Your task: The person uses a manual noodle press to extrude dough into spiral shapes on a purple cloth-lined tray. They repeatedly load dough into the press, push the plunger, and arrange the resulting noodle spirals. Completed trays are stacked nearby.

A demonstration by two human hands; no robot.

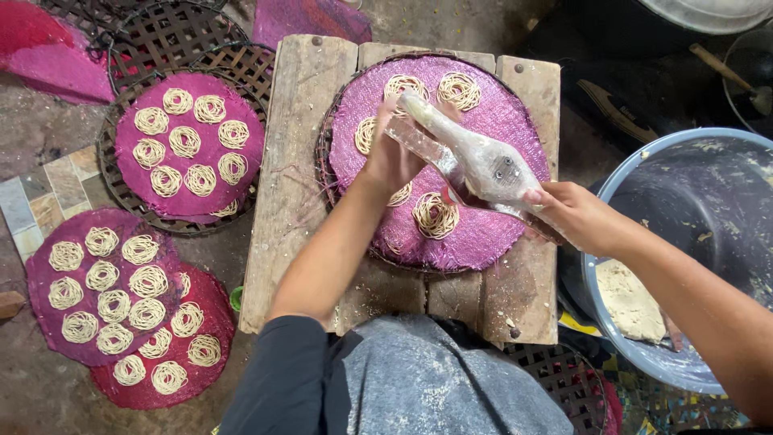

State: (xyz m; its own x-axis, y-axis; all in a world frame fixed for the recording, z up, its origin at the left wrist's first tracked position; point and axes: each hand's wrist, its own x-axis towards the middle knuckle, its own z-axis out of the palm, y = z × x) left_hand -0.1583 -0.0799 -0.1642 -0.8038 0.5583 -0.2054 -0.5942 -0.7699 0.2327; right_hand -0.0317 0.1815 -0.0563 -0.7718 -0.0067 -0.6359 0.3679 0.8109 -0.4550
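Knees in grey cloth (427, 379) sit nearest the lens, tucked against the wooden board (294, 161). On that board lies a round purple mat (499, 121) bearing noodle nests (435, 215). Over the mat, the dough press (475, 161) lies tilted: left hand (394, 157) clasps its upper handle, fingers curled; right hand (576, 216) grips the lower end, fingers closed. Step in hand, as judged: squeezing out a further nest. Next would call for a bare patch of mat. Left of the board, filled mats (189, 145); right, a basin (692, 242) holding dough (628, 300).
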